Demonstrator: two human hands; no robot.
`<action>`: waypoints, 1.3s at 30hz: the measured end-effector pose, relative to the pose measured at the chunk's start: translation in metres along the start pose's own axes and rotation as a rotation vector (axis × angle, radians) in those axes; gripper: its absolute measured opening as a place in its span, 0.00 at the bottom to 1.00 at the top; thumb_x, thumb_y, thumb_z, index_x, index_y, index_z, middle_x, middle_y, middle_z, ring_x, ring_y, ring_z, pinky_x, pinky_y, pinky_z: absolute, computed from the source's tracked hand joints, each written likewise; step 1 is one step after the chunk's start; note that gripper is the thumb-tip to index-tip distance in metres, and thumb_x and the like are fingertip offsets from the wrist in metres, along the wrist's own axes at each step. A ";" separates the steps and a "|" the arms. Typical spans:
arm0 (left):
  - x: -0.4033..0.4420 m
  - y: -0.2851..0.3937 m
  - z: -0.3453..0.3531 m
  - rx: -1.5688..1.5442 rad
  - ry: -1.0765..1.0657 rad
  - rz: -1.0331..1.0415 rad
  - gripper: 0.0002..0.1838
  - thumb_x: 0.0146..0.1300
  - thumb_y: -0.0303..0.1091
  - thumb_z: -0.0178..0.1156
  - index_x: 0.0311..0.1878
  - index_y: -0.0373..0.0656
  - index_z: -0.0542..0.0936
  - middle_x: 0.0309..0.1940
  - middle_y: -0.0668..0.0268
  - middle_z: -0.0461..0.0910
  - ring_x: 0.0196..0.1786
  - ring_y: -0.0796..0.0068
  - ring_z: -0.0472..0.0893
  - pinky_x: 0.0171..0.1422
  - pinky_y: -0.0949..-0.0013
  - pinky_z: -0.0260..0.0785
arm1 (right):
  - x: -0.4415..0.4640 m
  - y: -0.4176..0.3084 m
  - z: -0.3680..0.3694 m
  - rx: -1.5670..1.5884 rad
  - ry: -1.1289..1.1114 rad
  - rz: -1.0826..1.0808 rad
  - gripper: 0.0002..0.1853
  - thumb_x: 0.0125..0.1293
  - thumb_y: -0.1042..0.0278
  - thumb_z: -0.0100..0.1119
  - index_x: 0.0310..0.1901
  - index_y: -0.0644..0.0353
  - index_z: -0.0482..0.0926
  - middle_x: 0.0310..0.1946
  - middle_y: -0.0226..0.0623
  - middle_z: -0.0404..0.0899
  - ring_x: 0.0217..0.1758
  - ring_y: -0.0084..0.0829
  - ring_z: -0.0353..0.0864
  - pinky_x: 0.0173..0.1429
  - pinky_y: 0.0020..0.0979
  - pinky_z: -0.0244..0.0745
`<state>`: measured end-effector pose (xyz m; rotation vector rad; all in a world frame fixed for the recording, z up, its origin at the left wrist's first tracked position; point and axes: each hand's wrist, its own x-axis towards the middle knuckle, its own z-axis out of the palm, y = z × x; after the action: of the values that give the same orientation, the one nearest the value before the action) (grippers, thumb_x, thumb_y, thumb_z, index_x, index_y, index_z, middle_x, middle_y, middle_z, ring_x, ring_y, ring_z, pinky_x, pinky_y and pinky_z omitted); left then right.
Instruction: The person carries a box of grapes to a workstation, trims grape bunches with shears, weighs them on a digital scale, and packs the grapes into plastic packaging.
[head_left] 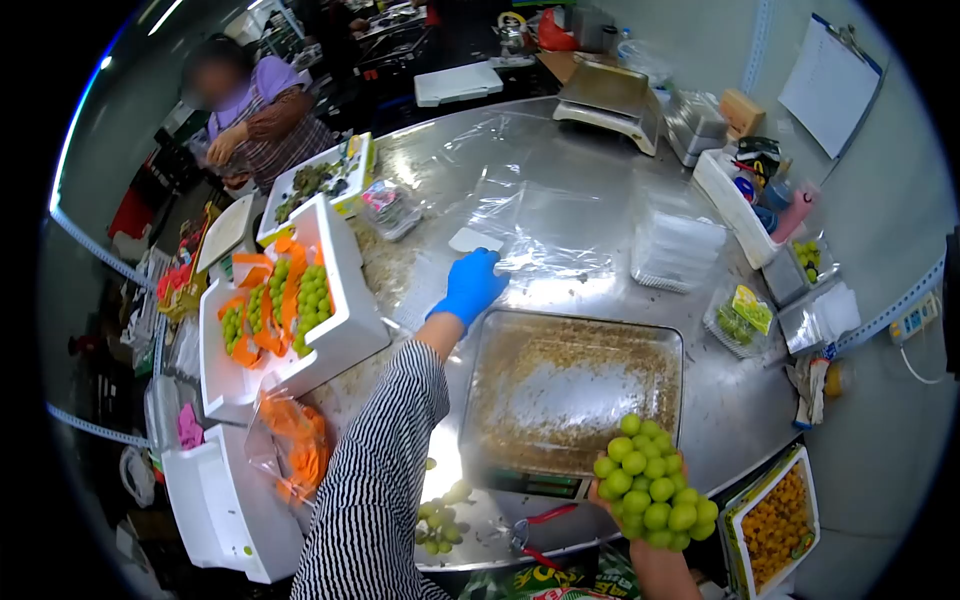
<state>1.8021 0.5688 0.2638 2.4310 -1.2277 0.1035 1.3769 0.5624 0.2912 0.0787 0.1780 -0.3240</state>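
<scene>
Right hand [603,499]: bare, cupped around a bunch of round green grapes [655,490], fingers mostly hidden by the fruit; bunch held over the near right corner of a rectangular stained metal scale tray [575,390]. Left hand [472,286]: blue-gloved, fingers bent, beside a small white card [475,240] and clear plastic film [545,228]; whether it grips either, cannot tell. Stage, by judgement: held bunch unwrapped, in no container; further green bunches [313,300] remain among orange wrapping in a white foam box [352,275]. Near edge: red-handled snips [553,513] and loose green grapes [437,528], both close to the tray. Right side: stacked clear plastic containers [678,250], standing well apart from both hands. Open room: widest across the flat, film-strewn centre of the steel worktop [425,150]; tightest at left, where the foam box wall stands near the left forearm.
</scene>
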 end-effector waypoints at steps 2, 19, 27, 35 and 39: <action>0.029 0.006 0.018 0.102 -0.037 0.162 0.22 0.55 0.47 0.62 0.51 0.47 0.79 0.52 0.58 0.77 0.55 0.56 0.76 0.58 0.55 0.67 | 0.002 -0.014 -0.002 0.019 0.021 -0.028 0.28 0.61 0.41 0.48 0.58 0.50 0.71 0.56 0.35 0.72 0.58 0.42 0.70 0.60 0.53 0.61; 0.093 0.067 0.077 0.164 -0.341 0.355 0.47 0.52 0.59 0.62 0.73 0.52 0.58 0.68 0.54 0.62 0.70 0.56 0.62 0.71 0.41 0.48 | 0.008 -0.078 0.019 -0.101 0.172 -0.223 0.18 0.59 0.61 0.55 0.49 0.59 0.75 0.41 0.38 0.78 0.43 0.38 0.75 0.48 0.43 0.67; 0.011 0.061 -0.010 -0.094 0.250 0.152 0.27 0.56 0.52 0.60 0.52 0.42 0.77 0.60 0.50 0.69 0.63 0.51 0.68 0.69 0.46 0.52 | 0.033 -0.046 0.064 -0.235 0.212 -0.159 0.13 0.59 0.70 0.58 0.45 0.63 0.77 0.34 0.39 0.81 0.36 0.36 0.77 0.43 0.38 0.70; -0.144 -0.025 -0.053 -0.001 0.354 -0.799 0.33 0.59 0.52 0.61 0.60 0.37 0.72 0.53 0.49 0.75 0.53 0.53 0.77 0.59 0.57 0.68 | 0.036 -0.030 0.032 -0.054 -0.052 0.031 0.29 0.68 0.61 0.47 0.71 0.49 0.57 0.68 0.39 0.56 0.71 0.46 0.51 0.66 0.54 0.57; -0.154 -0.067 -0.017 -0.926 0.182 -0.710 0.39 0.60 0.56 0.59 0.64 0.35 0.67 0.54 0.46 0.75 0.55 0.53 0.77 0.59 0.59 0.69 | 0.042 -0.009 0.024 -0.129 -0.169 0.098 0.29 0.68 0.58 0.48 0.70 0.49 0.57 0.68 0.39 0.56 0.71 0.46 0.53 0.66 0.54 0.57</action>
<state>1.7627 0.7268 0.2188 1.8040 -0.1679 -0.3609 1.4174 0.5386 0.3069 -0.0671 0.0267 -0.2199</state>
